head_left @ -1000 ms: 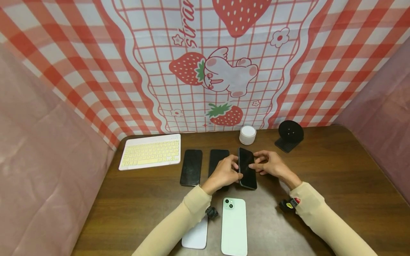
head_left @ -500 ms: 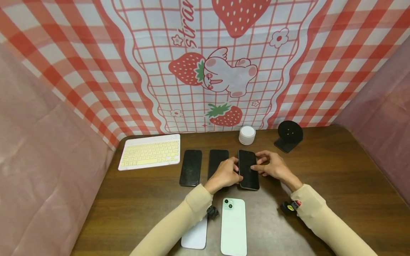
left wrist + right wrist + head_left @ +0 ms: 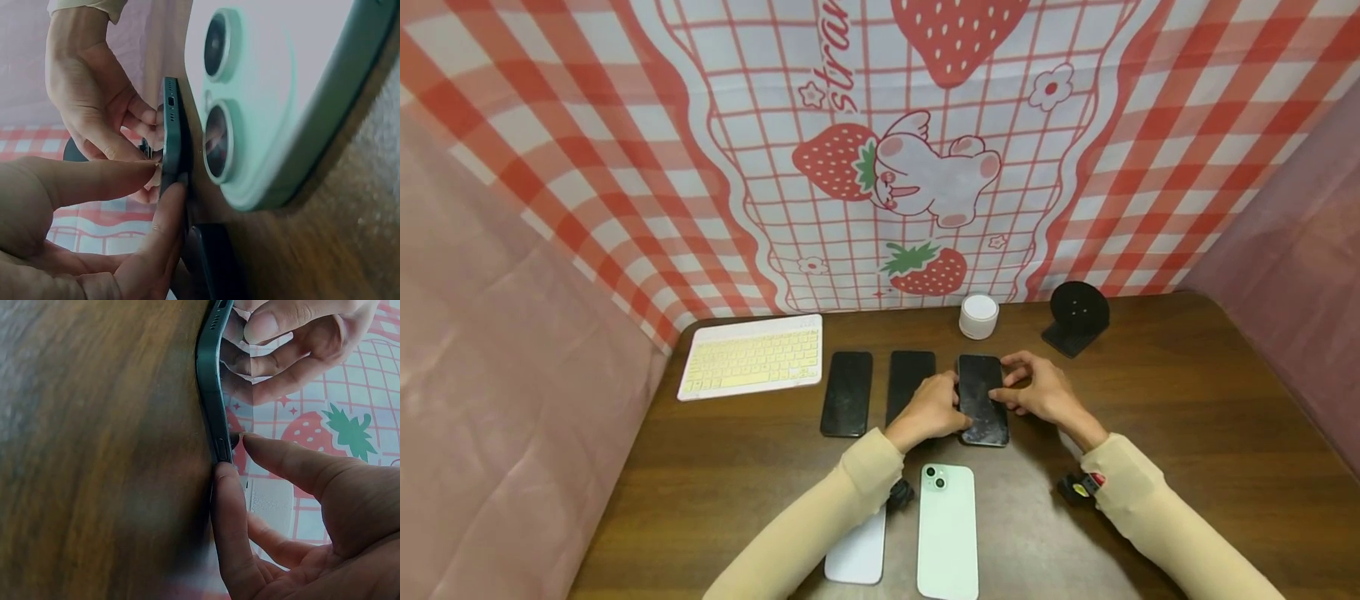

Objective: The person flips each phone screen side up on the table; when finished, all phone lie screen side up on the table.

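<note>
A dark smartphone [image 3: 982, 400] lies screen up between my hands, its top toward the wall. My left hand [image 3: 931, 407] holds its left edge, the thumb near the lower left corner. My right hand [image 3: 1043, 393] pinches the right edge, thumb over the screen and a finger along the side. In the left wrist view, the phone's green-grey frame [image 3: 169, 128] shows its charging port, low over the wood. In the right wrist view, a finger of my right hand [image 3: 369, 512] presses near the side button. Another black phone [image 3: 912, 375] sits just left, partly covered by my left hand.
A third black phone [image 3: 847, 393] lies farther left, beside a white keyboard [image 3: 752, 357] with yellow keys. Nearer me are a mint-green phone [image 3: 948, 533], camera side up, and a pale phone [image 3: 856, 552] under my left forearm. Behind stand a white cylinder [image 3: 979, 317] and a black stand [image 3: 1078, 312].
The phone between my hands has gone from tilted, with its left side raised, to flat and in line with the other black phones. Both hands stay at its edges.
</note>
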Motion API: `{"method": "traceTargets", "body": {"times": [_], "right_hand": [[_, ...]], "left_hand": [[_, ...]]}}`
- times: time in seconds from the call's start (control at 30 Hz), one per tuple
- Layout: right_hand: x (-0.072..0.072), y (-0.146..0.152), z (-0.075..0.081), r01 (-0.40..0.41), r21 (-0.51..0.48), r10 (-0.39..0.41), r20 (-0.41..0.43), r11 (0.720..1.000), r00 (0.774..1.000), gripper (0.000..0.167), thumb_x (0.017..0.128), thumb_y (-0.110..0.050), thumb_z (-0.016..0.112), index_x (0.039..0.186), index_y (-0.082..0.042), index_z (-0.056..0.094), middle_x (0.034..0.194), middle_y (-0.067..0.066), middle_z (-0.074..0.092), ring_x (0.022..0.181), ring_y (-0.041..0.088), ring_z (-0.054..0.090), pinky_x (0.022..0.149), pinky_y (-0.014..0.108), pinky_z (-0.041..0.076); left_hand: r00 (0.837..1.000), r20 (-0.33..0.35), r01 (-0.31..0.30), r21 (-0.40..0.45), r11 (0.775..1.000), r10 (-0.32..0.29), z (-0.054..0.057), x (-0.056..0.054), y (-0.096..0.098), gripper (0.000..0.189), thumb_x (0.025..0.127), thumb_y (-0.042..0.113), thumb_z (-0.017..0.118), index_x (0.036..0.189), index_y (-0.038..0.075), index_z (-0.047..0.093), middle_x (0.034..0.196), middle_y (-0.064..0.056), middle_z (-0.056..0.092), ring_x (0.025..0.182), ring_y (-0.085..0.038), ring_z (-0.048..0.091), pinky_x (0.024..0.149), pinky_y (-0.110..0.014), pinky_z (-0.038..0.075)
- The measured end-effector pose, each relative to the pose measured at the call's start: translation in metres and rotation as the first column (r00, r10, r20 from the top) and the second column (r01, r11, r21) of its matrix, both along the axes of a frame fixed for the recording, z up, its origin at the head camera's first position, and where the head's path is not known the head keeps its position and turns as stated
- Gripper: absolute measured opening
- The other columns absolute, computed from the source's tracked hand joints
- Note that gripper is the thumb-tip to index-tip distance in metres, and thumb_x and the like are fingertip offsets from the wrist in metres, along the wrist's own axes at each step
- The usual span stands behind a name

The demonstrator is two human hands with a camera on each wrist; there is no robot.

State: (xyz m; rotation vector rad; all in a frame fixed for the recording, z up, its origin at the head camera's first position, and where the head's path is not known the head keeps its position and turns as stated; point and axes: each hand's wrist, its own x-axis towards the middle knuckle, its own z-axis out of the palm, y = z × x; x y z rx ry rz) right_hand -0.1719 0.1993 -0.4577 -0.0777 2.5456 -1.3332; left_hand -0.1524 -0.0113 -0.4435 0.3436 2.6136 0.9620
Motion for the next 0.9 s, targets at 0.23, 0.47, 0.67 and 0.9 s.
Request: {"method": "traceTargets", "body": {"times": [0.23,0.47,0.67,0.9], "right_hand": [[0.001,0.002,0.002,0.002,0.006,-0.002,-0.011,1.0,1.0,0.062,0.086,-0.014,0.085,0.138,0.004,0.056,0.101,0.019,0.072,0.066,0.01,0.071,0.059,0.031,0.06],[0.003,0.005,0.002,-0.005,-0.012,0.006,0.022,1.0,1.0,0.063,0.089,-0.015,0.083,0.141,0.005,0.053,0.103,0.018,0.071,0.068,0.012,0.072,0.061,0.031,0.061],[0.006,0.006,0.005,-0.032,-0.017,0.032,0.016,0.999,0.999,0.059,0.095,-0.022,0.077,0.142,0.005,0.053,0.105,0.019,0.071,0.073,0.014,0.072,0.064,0.032,0.061],[0.012,-0.001,0.009,-0.037,0.007,0.037,-0.054,0.999,0.998,0.05,0.097,-0.021,0.074,0.137,0.005,0.057,0.098,0.018,0.074,0.07,0.014,0.071,0.059,0.03,0.06]], "left_hand": [[0.999,-0.037,0.025,-0.052,0.998,-0.027,0.0,-0.002,0.003,0.063,0.078,0.016,0.089,0.13,-0.006,0.061,0.103,-0.012,0.068,0.096,-0.024,0.062,0.084,-0.035,0.053],[0.999,-0.017,0.041,-0.043,0.998,-0.041,-0.003,-0.002,0.001,0.075,0.076,0.019,0.092,0.139,-0.004,0.058,0.109,-0.01,0.07,0.104,-0.025,0.064,0.092,-0.032,0.053],[1.0,0.023,0.017,0.05,0.999,-0.018,-0.002,0.0,-0.006,0.083,0.076,0.017,0.092,0.147,-0.001,0.053,0.117,-0.012,0.072,0.108,-0.025,0.067,0.097,-0.033,0.054],[0.999,0.044,0.0,0.276,0.961,-0.013,0.0,0.006,-0.021,0.081,0.078,0.008,0.089,0.149,0.0,0.051,0.121,-0.017,0.071,0.094,-0.023,0.076,0.077,-0.027,0.06]]}}
